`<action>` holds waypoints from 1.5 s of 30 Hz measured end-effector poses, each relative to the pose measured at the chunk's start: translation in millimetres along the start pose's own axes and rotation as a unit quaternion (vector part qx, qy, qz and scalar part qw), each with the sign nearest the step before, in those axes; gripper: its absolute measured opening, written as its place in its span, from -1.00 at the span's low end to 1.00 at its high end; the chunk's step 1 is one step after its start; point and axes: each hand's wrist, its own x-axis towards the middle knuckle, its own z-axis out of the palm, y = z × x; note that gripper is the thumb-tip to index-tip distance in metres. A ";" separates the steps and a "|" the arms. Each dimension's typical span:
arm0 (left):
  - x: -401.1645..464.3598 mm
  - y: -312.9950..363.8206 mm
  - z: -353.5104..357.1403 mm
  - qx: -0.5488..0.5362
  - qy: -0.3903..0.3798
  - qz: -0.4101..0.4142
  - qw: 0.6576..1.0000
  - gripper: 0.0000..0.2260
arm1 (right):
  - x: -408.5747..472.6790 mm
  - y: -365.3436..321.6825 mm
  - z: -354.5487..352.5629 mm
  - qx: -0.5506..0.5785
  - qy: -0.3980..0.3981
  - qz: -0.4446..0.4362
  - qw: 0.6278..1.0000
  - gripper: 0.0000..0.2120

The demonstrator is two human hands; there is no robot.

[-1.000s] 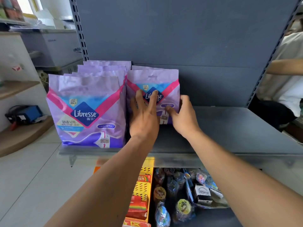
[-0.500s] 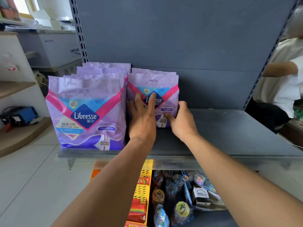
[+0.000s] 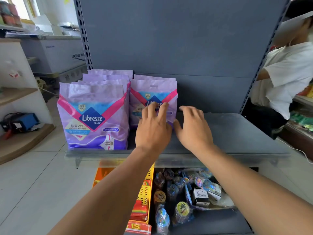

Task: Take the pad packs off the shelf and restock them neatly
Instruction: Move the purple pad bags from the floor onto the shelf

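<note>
Head view shows us two rows of purple pad packs upright on the grey shelf (image 3: pixel 237 133): four in the left row (image 3: pixel 94 116), two in the right row (image 3: pixel 153 92). Our left hand (image 3: pixel 153 128) lays spread fingers on the right row's front pack. Our right hand (image 3: pixel 193 126), relaxed, has let go of that pack's edge.

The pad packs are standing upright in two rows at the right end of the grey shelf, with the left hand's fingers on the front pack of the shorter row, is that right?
Not quite. The head view shows the pad packs standing at the left end of the grey shelf, not the right; the right end is bare. The rest holds: two upright rows, and the left hand has its fingers on the front pack of the shorter row.
</note>
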 end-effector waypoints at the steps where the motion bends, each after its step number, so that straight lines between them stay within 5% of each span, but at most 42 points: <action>1: -5.7 6.7 -5.2 -0.008 -0.002 0.008 1.000 -0.54 | -9.8 3.2 -9.2 -0.023 0.006 -0.025 0.999 -0.59; 11: -68.4 101.4 -52.9 -0.056 -0.087 0.093 0.990 -0.68 | -122.1 53.9 -139.6 -0.141 -0.044 -0.028 0.989 -0.58; 20: -134.8 233.7 -38.4 -0.096 -0.225 0.213 0.946 -0.67 | -250.3 148.4 -260.6 -0.189 -0.153 0.172 0.955 -0.57; 25: -184.5 320.8 12.1 -0.114 -0.317 0.261 0.905 -0.65 | -338.8 243.7 -286.8 -0.146 -0.149 0.322 0.923 -0.57; 33: -272.1 447.8 165.8 -0.113 -0.441 0.293 0.841 -0.66 | -480.3 403.4 -229.4 -0.064 -0.160 0.502 0.848 -0.60; 40: -335.2 496.4 324.9 -0.094 -0.512 0.291 0.803 -0.62 | -546.5 528.9 -119.1 -0.040 -0.161 0.559 0.812 -0.42; 45: -360.4 499.5 403.9 -0.095 -0.527 0.266 0.802 -0.59 | -552.9 594.3 -40.0 -0.108 -0.186 0.527 0.822 -0.23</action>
